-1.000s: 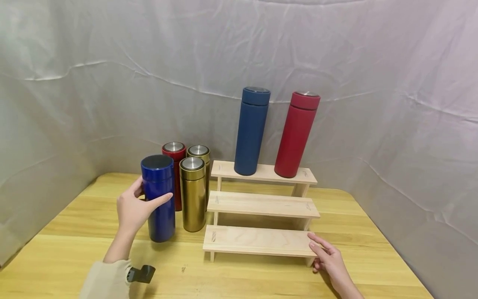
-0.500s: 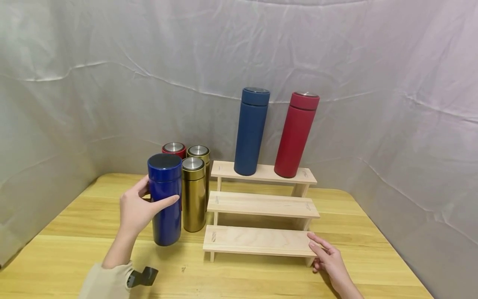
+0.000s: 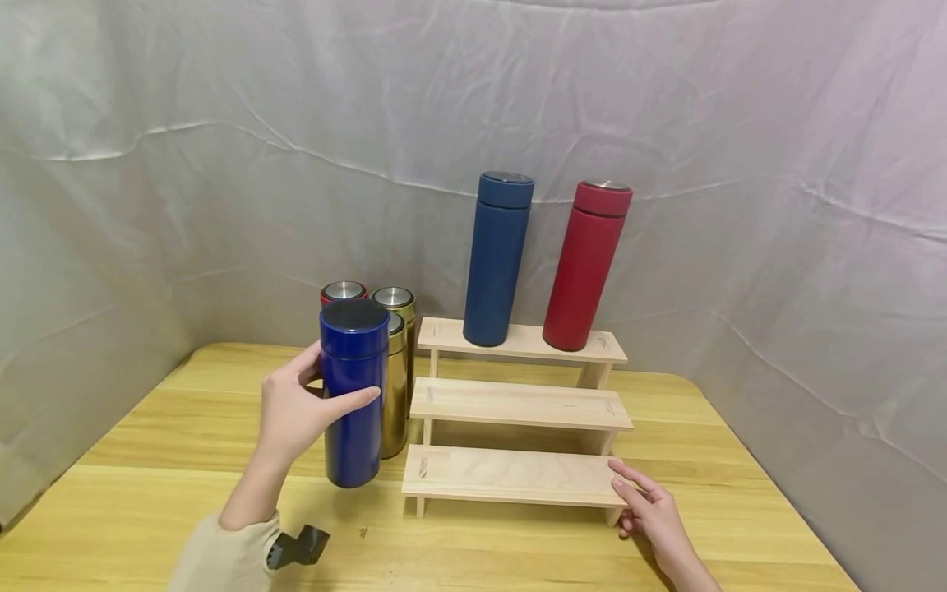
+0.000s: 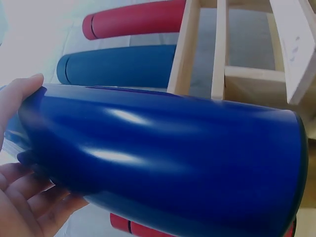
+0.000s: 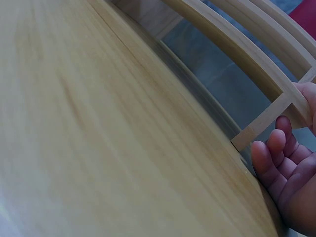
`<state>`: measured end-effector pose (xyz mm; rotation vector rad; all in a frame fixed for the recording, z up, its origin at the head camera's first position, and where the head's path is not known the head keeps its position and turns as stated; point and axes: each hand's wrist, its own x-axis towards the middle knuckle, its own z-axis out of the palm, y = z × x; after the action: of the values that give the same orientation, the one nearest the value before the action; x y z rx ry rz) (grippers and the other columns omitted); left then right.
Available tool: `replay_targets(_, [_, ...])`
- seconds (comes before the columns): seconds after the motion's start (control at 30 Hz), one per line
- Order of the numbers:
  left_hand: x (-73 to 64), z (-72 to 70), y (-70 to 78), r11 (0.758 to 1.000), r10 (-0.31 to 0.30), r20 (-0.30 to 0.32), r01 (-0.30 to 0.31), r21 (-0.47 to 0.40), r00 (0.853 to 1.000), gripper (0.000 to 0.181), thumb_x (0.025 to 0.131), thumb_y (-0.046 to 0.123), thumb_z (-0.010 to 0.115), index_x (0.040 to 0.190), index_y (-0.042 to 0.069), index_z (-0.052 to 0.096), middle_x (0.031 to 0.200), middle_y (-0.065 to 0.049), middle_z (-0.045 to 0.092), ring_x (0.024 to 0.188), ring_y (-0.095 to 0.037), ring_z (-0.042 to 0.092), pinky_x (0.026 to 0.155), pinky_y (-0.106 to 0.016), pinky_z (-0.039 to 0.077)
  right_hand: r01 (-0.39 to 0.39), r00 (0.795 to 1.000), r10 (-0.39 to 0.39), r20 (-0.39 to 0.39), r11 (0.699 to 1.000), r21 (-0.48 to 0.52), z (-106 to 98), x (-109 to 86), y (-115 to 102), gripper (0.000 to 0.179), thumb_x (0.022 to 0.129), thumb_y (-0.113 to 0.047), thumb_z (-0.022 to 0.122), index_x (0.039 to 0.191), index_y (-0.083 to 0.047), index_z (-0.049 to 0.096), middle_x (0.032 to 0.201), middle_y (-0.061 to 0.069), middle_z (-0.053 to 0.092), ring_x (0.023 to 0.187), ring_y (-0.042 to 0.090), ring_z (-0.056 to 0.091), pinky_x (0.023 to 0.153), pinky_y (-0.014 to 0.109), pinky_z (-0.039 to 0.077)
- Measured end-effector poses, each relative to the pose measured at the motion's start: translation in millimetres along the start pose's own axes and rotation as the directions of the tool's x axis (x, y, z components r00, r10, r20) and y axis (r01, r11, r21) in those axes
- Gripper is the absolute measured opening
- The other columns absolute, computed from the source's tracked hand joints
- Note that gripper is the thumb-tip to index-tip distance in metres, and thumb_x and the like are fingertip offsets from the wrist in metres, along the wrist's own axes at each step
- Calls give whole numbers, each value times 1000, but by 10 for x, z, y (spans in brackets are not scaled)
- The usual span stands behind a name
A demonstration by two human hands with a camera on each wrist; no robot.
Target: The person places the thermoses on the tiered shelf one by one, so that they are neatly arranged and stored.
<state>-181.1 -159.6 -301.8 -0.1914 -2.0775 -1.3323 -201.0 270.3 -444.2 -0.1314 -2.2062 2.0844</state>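
Note:
In the head view my left hand [image 3: 292, 411] grips a glossy blue thermos [image 3: 355, 436], upright, with the thumb across its front and the fingers round its far side. The thermos overlaps a gold thermos [image 3: 395, 395] behind it. Up close in the left wrist view, the blue thermos [image 4: 173, 148] fills most of the picture. My right hand [image 3: 654, 518] pinches the right end of the lowest step of a three-step wooden display stand [image 3: 510, 475]. In the right wrist view the lower fingers of that hand [image 5: 291, 168] curl beside the stand's leg.
On the top step stand a matt blue thermos [image 3: 497, 263] and a matt red thermos [image 3: 588, 271]. A second gold thermos [image 3: 410, 312] and a glossy red thermos [image 3: 344, 290], mostly hidden, stand left of the stand. A grey cloth [image 3: 296, 205] hangs behind the wooden table [image 3: 148, 493].
My left hand has carried the blue thermos to the right, towards the stand, and it now covers much of the front gold thermos. My right hand has stayed at the step's end.

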Motion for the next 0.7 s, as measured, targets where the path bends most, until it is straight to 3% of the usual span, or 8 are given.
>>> replay_targets(0.3, [37,78,91,999,-13,64,16,-52,998,63,60,25,83,115,9,58,90,-9,65,77,-20,62,64,-29,50,7,1000,-7,5,1000,2,-8,7,5,25,84,-16,61,109,-17,64,88,-4,64,40,8,42,41,24,44])
replay_targets(0.53, [70,173,107,998,30,80,-26,-56,996,61,58,24,84,111,7,60,89,-7,65,70,-17,62,62,-28,50,9,1000,-9,6,1000,4,-13,2,11,28,84,-15,61,112,-12,62,93,-9,63,41,8,43,41,24,45])
replay_targets(0.7, [109,244,150,993,46,99,-35,-110,994,59,59,24,84,111,8,60,91,-7,65,73,-17,62,63,-31,51,-1,1000,1,0,1000,3,-15,5,14,26,84,-16,62,109,-16,64,90,-6,64,41,8,43,41,24,44])
